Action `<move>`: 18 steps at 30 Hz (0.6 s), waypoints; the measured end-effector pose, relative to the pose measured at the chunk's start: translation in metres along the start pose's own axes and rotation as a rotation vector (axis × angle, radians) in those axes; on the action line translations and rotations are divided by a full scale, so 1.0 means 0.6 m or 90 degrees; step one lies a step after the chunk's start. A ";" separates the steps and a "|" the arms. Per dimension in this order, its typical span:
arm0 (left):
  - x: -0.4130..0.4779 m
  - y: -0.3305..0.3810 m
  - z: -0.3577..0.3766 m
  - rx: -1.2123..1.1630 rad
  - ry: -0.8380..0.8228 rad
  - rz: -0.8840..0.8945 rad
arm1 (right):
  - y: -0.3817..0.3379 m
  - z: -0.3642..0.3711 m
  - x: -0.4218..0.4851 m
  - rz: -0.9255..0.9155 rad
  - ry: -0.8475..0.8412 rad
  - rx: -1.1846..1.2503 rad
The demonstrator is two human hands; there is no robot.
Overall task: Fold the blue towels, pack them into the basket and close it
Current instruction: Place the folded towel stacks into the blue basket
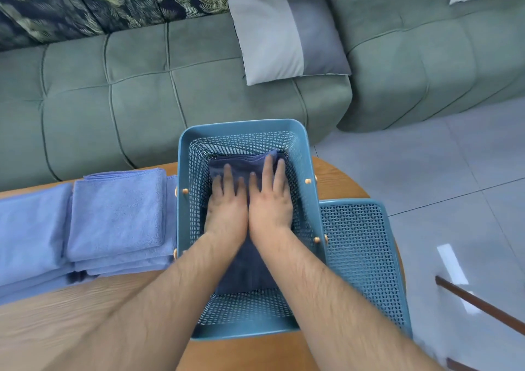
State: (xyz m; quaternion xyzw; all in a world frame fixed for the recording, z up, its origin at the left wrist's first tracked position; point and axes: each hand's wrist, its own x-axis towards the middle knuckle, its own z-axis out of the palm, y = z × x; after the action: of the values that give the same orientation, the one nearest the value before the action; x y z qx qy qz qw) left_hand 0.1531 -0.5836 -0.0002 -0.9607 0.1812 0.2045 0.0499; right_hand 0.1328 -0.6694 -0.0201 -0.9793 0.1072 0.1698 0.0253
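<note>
- At the far left of the wooden worktop (pixel 85 313), a flat blue towel (pixel 28 228) lies spread out, its left part cut off by the picture's edge.
- Just beside it, to the right, sits a stack of folded blue towels (pixel 119 214), several layers high, with its right edge against the basket's left wall.
- Next comes the blue mesh basket (pixel 184 154), standing upright and uncovered near the worktop's middle, with small wooden pegs (pixel 185 191) on its long sides.
- Inside the basket a folded towel (pixel 244 274) lies flat on the bottom and looks darker in the shade of the walls. It reaches the far wall and stops short of the near one.
- On that towel the left hand (pixel 227 208) presses down, palm flat, fingers straight and slightly spread. Its grip is wide and holds nothing.
- Touching it thumb side to thumb side, the right hand (pixel 271 203) presses the same towel, fingers straight and pointing to the far wall. Its grip is wide too and holds nothing.
- Right of the basket the mesh lid (pixel 360 257) lies flat, just beside the basket's right wall, at the worktop's right edge.
- Behind the worktop runs a green tufted sofa (pixel 113 100) with a grey two-tone cushion (pixel 270 35) leaning on its back. Pale floor tiles (pixel 454 157) fill the right side.
</note>
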 end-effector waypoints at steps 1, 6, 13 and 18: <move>0.001 -0.001 0.008 -0.014 -0.008 0.013 | 0.001 0.000 0.004 -0.003 0.002 0.001; 0.018 -0.014 0.021 -0.051 -0.081 0.042 | 0.014 0.021 0.018 0.007 -0.156 -0.019; -0.017 0.000 -0.052 -0.048 -0.037 0.072 | 0.015 -0.060 -0.036 -0.019 -0.091 0.048; -0.075 -0.026 -0.082 -0.229 0.317 0.212 | -0.003 -0.107 -0.117 -0.036 0.260 0.193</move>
State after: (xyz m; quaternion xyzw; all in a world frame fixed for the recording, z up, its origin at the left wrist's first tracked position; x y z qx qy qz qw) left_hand 0.1393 -0.5629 0.0636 -0.9316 0.3033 -0.0023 -0.2002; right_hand 0.0899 -0.6588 0.0641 -0.9809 0.1072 -0.0506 0.1544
